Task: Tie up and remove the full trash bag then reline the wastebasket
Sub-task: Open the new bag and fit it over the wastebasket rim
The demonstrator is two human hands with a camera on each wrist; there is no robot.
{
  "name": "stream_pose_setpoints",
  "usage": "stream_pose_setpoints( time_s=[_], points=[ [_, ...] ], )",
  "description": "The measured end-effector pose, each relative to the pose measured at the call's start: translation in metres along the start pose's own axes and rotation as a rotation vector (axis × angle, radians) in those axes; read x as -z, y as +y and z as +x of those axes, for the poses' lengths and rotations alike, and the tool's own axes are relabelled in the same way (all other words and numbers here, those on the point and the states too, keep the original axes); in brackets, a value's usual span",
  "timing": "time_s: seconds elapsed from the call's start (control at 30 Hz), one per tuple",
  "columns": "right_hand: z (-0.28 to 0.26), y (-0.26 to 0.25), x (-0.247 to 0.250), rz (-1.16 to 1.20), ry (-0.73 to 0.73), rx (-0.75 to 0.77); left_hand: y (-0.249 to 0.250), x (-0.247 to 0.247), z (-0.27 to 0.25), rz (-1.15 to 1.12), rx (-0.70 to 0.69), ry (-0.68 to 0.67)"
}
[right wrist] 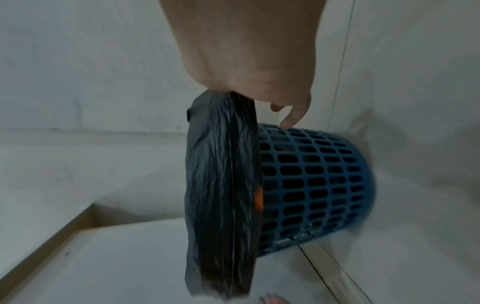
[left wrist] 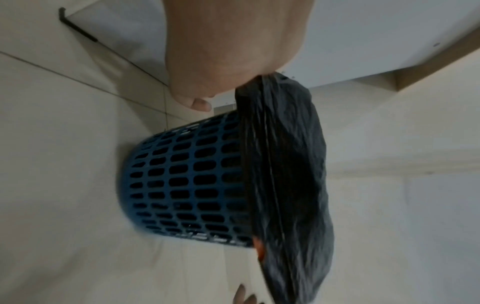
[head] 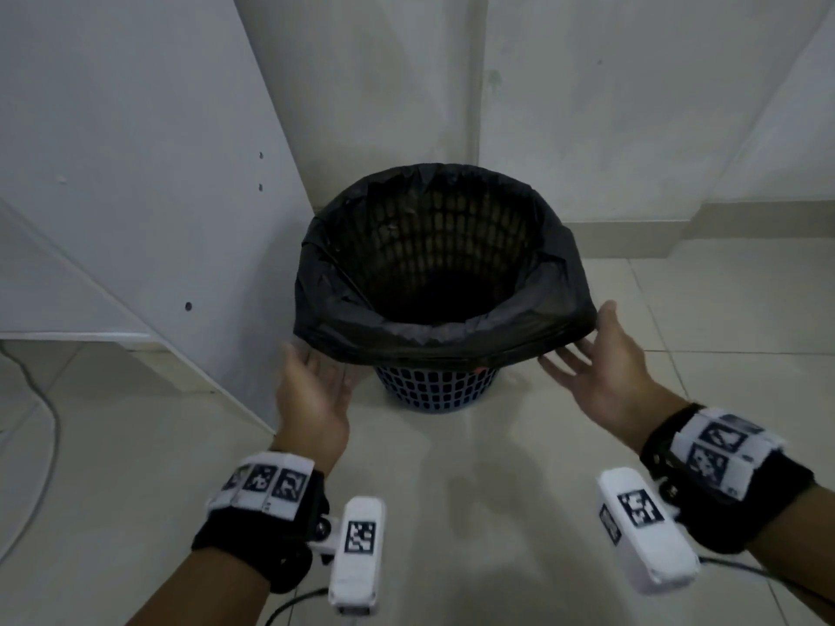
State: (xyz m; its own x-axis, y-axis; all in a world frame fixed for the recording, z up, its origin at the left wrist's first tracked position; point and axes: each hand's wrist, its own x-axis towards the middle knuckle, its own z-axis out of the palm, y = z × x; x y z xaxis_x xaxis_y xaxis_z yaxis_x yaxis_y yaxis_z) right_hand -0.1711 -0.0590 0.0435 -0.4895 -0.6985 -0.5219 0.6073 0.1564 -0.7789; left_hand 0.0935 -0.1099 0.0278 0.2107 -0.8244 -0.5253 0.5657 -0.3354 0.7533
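A blue mesh wastebasket [head: 438, 393] stands on the tiled floor in a corner. A black trash bag [head: 445, 329] lines it, with its top folded down over the rim. Through the thin plastic the inside shows the mesh pattern, and the bottom is dark. My left hand [head: 316, 370] is at the near left of the overhanging hem, fingers spread, palm toward the basket. My right hand [head: 578, 343] is at the near right, fingers straight under the hem. In the wrist views the bag [left wrist: 291, 174] [right wrist: 221, 185] hangs beside each palm, and a right fingertip [right wrist: 285, 123] touches the basket [right wrist: 311, 181].
A white cabinet panel [head: 135, 196] stands close on the left of the basket, and the wall [head: 632, 106] runs behind it. A grey cable [head: 49, 426] lies on the floor at far left. Something small and orange [left wrist: 259, 250] shows under the bag's hem.
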Motion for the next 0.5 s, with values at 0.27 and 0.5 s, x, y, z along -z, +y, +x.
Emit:
stream_pose_setpoints(
  time_s=[0.27, 0.5],
  points=[
    [-0.012, 0.026, 0.0, 0.03, -0.074, 0.012, -0.024, -0.003, -0.022, 0.056, -0.037, -0.06],
    [-0.005, 0.023, -0.002, 0.143, -0.157, -0.103, -0.019, -0.006, -0.007, -0.035, 0.089, -0.141]
  ],
)
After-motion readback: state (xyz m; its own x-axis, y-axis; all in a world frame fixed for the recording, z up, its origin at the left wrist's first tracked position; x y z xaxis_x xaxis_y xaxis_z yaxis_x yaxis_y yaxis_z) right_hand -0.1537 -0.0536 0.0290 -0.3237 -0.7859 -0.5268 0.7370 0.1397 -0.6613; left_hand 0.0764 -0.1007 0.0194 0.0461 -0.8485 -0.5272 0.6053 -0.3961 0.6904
